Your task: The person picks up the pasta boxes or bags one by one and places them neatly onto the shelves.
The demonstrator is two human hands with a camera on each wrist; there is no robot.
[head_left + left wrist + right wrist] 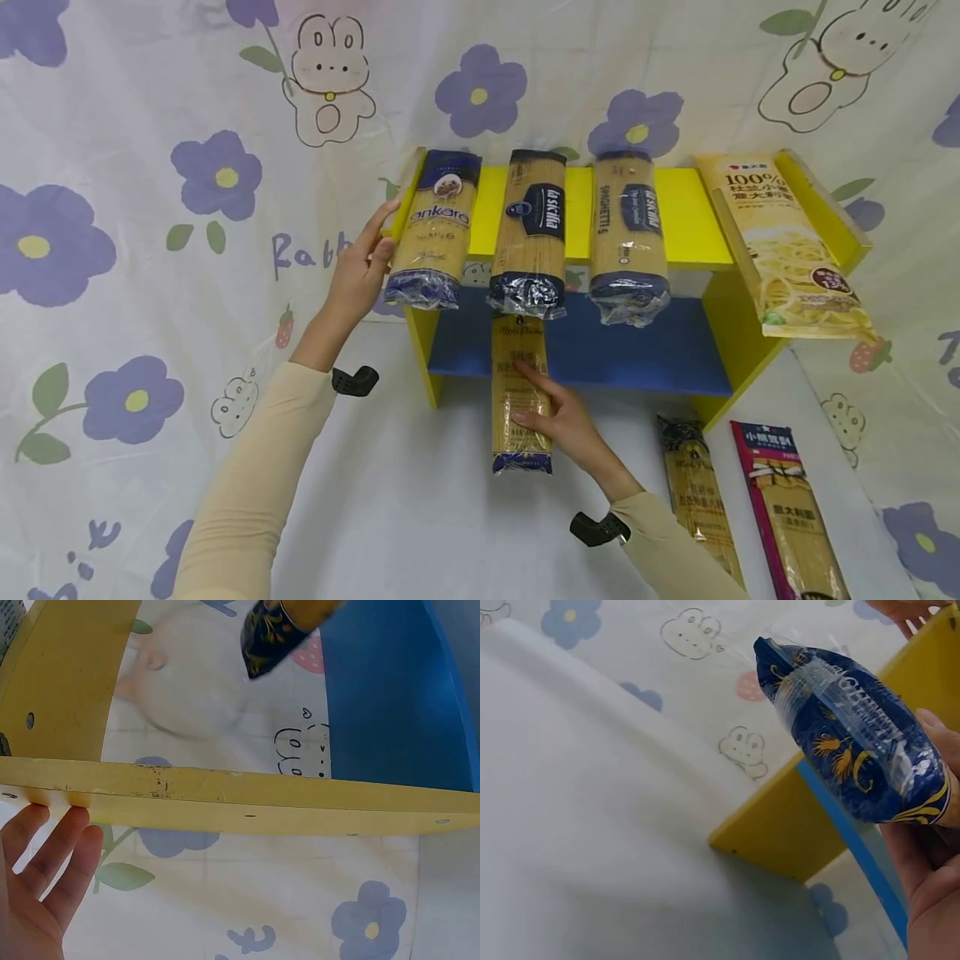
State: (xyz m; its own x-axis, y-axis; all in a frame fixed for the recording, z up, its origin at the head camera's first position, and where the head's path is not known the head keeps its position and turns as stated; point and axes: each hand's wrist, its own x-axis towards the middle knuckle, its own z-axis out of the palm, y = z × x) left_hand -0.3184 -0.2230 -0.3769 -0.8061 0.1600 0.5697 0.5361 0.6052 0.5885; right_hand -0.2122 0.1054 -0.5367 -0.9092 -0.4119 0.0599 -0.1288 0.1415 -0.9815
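My right hand (566, 425) grips a pack of spaghetti (517, 392) that stands nearly upright in front of the blue lower shelf (622, 350). Its top end is hidden behind a hanging spaghetti pack in the head view. The right wrist view shows the held pack's dark blue end (855, 739) with gold wheat ears, the hand around its far part. With fingers extended, my left hand (356, 275) touches the yellow side panel (247, 806) of the rack, beside the "ankara" spaghetti pack (438, 233). Nothing is in that hand.
On the yellow top shelf (686, 221) lie two "la sicilia" spaghetti packs (528, 242) (628, 242) and a yellow pasta bag (787, 250), ends jutting over the front. Below right, a spaghetti pack (697, 492) and a pink-edged pasta pack (787, 508) lie on the white surface. Patterned cloth hangs behind.
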